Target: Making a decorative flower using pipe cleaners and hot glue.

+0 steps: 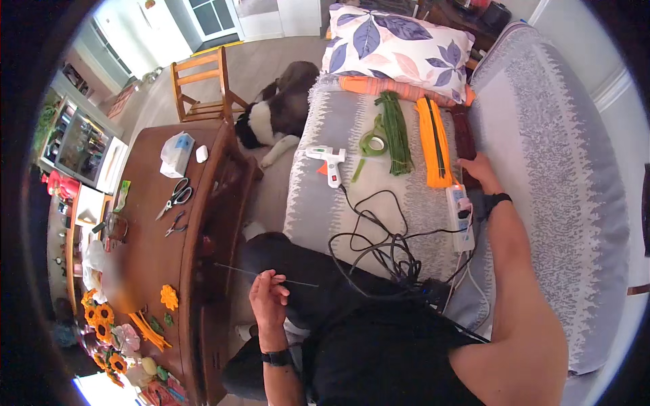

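Observation:
Over my dark trouser leg, my left hand (269, 292) pinches a thin, straight, pale wire (301, 283), which sticks out on both sides of the fingers. At the right of the sofa seat, my right hand (479, 170) has its fingers across the lower end of a dark brown bundle of pipe cleaners (464, 132). Just left of it lie an orange-yellow bundle of pipe cleaners (432, 139) with a dark strip down it and a green bundle (394, 132). A roll of green tape (372, 143) and a white glue gun (329, 166) lie further left.
A white power strip (460, 220) and tangled black cables (389, 250) lie near my lap. The wooden table (145, 243) at left holds scissors (177, 196), pliers (176, 224), an orange flower (169, 297) and several sunflowers (103, 321). A black-and-white dog (281, 111) lies beyond. A leaf-patterned pillow (399, 51) rests behind.

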{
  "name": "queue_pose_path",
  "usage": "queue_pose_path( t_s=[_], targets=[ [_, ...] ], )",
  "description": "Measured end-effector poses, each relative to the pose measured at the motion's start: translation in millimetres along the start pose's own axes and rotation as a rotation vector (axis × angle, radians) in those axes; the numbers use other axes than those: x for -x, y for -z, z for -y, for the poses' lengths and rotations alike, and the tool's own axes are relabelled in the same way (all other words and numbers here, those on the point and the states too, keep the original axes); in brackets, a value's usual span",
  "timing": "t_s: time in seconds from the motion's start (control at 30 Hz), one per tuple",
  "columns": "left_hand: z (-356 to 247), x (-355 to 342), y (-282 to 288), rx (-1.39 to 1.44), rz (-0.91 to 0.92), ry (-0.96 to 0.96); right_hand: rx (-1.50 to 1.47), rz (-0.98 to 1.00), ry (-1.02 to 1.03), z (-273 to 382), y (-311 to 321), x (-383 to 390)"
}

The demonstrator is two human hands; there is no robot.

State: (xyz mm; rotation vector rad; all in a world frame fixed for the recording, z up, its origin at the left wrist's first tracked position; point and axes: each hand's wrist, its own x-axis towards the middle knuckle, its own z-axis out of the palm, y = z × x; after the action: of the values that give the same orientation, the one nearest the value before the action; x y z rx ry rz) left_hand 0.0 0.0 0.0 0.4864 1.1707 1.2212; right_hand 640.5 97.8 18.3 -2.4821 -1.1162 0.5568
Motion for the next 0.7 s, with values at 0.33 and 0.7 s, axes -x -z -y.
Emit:
queue_pose_path(
  t_s=[0.33, 0.7],
  targets=[
    [-27.3, 24.7, 2.5, -0.097, -0.077, 0.000, -0.089, -0.191, 0.498, 167.0, 36.2, 16.9],
    [-41.9, 105.3, 19.7, -0.252, 0.062, -0.239, -0.084, 0.879, 1.474, 398.8, -36.1, 310.7]
  ],
)
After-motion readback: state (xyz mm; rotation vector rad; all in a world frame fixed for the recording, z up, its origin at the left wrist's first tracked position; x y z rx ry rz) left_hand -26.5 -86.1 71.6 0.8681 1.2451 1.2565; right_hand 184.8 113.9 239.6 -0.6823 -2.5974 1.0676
